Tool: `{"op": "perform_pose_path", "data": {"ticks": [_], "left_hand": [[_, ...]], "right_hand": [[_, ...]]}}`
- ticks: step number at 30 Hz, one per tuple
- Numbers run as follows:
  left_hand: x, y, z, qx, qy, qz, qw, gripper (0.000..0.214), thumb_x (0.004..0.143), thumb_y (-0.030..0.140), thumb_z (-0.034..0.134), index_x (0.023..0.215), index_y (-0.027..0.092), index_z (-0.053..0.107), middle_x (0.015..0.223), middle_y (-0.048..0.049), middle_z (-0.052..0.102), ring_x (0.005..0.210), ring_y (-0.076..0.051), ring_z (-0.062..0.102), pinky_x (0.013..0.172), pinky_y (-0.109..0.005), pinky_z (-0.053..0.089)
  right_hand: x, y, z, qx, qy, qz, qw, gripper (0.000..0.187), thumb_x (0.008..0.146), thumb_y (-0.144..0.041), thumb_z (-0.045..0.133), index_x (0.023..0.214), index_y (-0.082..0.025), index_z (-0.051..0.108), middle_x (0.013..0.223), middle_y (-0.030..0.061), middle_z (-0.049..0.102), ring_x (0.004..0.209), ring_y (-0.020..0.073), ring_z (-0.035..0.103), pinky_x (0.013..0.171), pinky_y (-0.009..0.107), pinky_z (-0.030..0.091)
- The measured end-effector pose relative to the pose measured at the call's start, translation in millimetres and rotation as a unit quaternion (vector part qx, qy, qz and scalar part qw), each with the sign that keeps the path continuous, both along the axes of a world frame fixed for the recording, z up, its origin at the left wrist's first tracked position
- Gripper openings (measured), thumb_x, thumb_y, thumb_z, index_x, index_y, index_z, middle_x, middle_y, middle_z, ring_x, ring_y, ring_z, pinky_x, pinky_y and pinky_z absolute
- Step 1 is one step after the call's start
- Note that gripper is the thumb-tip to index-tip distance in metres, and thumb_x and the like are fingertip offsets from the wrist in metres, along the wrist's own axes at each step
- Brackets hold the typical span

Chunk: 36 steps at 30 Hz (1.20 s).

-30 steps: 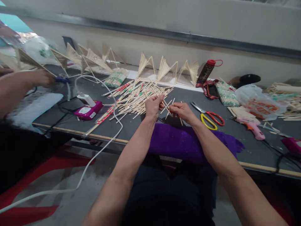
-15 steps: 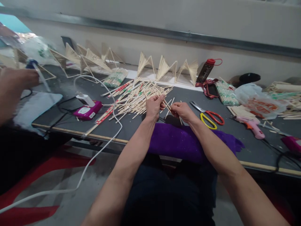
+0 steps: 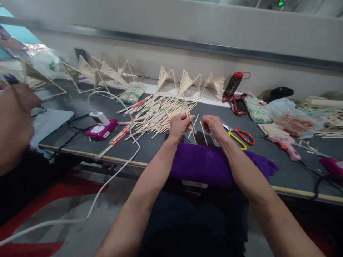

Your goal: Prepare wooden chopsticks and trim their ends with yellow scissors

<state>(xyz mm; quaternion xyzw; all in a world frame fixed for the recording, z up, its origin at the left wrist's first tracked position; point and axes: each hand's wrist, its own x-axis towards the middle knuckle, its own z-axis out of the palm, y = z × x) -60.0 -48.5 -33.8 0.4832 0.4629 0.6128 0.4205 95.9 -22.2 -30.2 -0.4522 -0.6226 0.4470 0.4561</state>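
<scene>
At far left, another person's blurred hand (image 3: pixel 16 121) shows near a glossy magenta power box (image 3: pixel 102 130). Behind stand twisted, fan-shaped frames (image 3: pixel 108 75) of thin wood. A loose heap of slim, straight sticks (image 3: pixel 158 117) covers part of the matte dark table (image 3: pixel 214 109). Just beside it, the left hand (image 3: pixel 180 125) has its grip pinched on a slender wooden stick (image 3: pixel 193 127), held aslant. Below lies soft purple cloth (image 3: pixel 200 166). The right hand (image 3: pixel 213 125) curls inward; whether its grip holds anything, I cannot tell. Further right are loop-handled scissors (image 3: pixel 243 136) and a smooth pink glue gun (image 3: pixel 286 144). Half a second ago both hands met at the stick; now they are apart, and it stands steeper.
</scene>
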Motion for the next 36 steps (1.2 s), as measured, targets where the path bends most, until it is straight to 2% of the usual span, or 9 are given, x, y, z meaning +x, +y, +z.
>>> {"op": "perform_pose_path", "data": {"ticks": [3, 5, 9, 16, 22, 25, 27, 31, 36], "left_hand": [[1, -1, -0.4, 0.007, 0.025, -0.01, 1.0, 0.034, 0.067, 0.043, 0.069, 0.055, 0.016, 0.053, 0.043, 0.0036, 0.049, 0.035, -0.006, 0.046, 0.034, -0.016, 0.034], [2, -2, -0.1, 0.008, 0.033, -0.007, 0.999, 0.034, 0.067, 0.043, 0.069, 0.055, 0.016, 0.054, 0.042, 0.0032, 0.05, 0.035, -0.007, 0.045, 0.035, -0.017, 0.034], [4, -2, 1.7, 0.02, 0.036, -0.022, 0.999, 0.032, 0.068, 0.043, 0.068, 0.058, 0.015, 0.056, 0.046, 0.0021, 0.053, 0.038, -0.007, 0.047, 0.037, -0.017, 0.036], [28, 8, 7.5, 0.027, 0.024, -0.084, 0.996, 0.025, 0.072, 0.037, 0.065, 0.081, 0.013, 0.066, 0.054, 0.0018, 0.058, 0.044, -0.007, 0.051, 0.042, -0.018, 0.042], [39, 13, 20.5, 0.017, 0.028, -0.113, 0.993, 0.026, 0.073, 0.038, 0.063, 0.08, 0.013, 0.066, 0.059, 0.0008, 0.06, 0.046, -0.006, 0.052, 0.045, -0.019, 0.045], [38, 12, 21.8, 0.05, 0.113, -0.08, 0.989, 0.026, 0.074, 0.039, 0.062, 0.068, 0.014, 0.064, 0.05, 0.0025, 0.055, 0.042, -0.006, 0.049, 0.044, -0.018, 0.042], [36, 12, 17.3, 0.056, 0.181, -0.055, 0.98, 0.03, 0.074, 0.039, 0.062, 0.057, 0.014, 0.06, 0.044, 0.0028, 0.051, 0.039, -0.006, 0.046, 0.042, -0.018, 0.039], [32, 10, 3.2, 0.011, 0.197, -0.039, 0.98, 0.033, 0.072, 0.04, 0.062, 0.053, 0.015, 0.054, 0.044, 0.0023, 0.051, 0.039, -0.007, 0.049, 0.041, -0.019, 0.04], [30, 9, -3.0, -0.012, 0.15, -0.038, 0.988, 0.03, 0.072, 0.041, 0.062, 0.058, 0.014, 0.056, 0.046, 0.0019, 0.051, 0.04, -0.009, 0.051, 0.04, -0.02, 0.043]], "right_hand": [[1, -2, 5.3, -0.001, 0.027, 0.036, 0.999, 0.015, 0.067, -0.032, 0.06, 0.068, -0.017, 0.056, 0.057, -0.0033, 0.055, 0.042, 0.0068, 0.045, 0.037, 0.019, 0.032], [2, -5, 7.9, -0.012, 0.02, 0.087, 0.996, 0.021, 0.064, -0.03, 0.065, 0.079, -0.017, 0.06, 0.066, -0.0021, 0.06, 0.048, 0.0074, 0.05, 0.039, 0.019, 0.034], [4, -8, 10.2, -0.014, -0.039, 0.163, 0.986, 0.021, 0.067, -0.033, 0.065, 0.075, -0.015, 0.061, 0.063, -0.0003, 0.06, 0.052, 0.0085, 0.053, 0.041, 0.019, 0.035], [24, -4, 17.2, -0.003, -0.108, 0.145, 0.984, 0.024, 0.067, -0.036, 0.07, 0.067, -0.014, 0.058, 0.057, -0.0003, 0.059, 0.049, 0.0085, 0.053, 0.041, 0.019, 0.036], [53, 0, 25.2, -0.017, -0.162, 0.158, 0.974, 0.022, 0.07, -0.037, 0.068, 0.07, -0.015, 0.063, 0.063, 0.0027, 0.064, 0.052, 0.0093, 0.056, 0.043, 0.019, 0.039], [64, 7, 22.4, -0.017, -0.227, 0.088, 0.97, 0.025, 0.075, -0.039, 0.062, 0.072, -0.015, 0.066, 0.066, 0.0053, 0.067, 0.052, 0.0104, 0.057, 0.044, 0.02, 0.039], [63, 11, 16.8, -0.015, -0.34, 0.015, 0.94, 0.027, 0.076, -0.04, 0.06, 0.071, -0.014, 0.067, 0.066, 0.0074, 0.067, 0.056, 0.0136, 0.06, 0.05, 0.023, 0.041], [42, 12, 4.0, 0.009, -0.553, -0.052, 0.832, 0.039, 0.075, -0.05, 0.058, 0.082, -0.014, 0.071, 0.085, 0.0163, 0.07, 0.084, 0.0252, 0.065, 0.068, 0.03, 0.046], [16, 11, -2.4, 0.007, -0.589, -0.02, 0.808, 0.032, 0.074, -0.035, 0.06, 0.098, -0.015, 0.07, 0.097, 0.0178, 0.069, 0.094, 0.0276, 0.065, 0.071, 0.03, 0.047]]}}
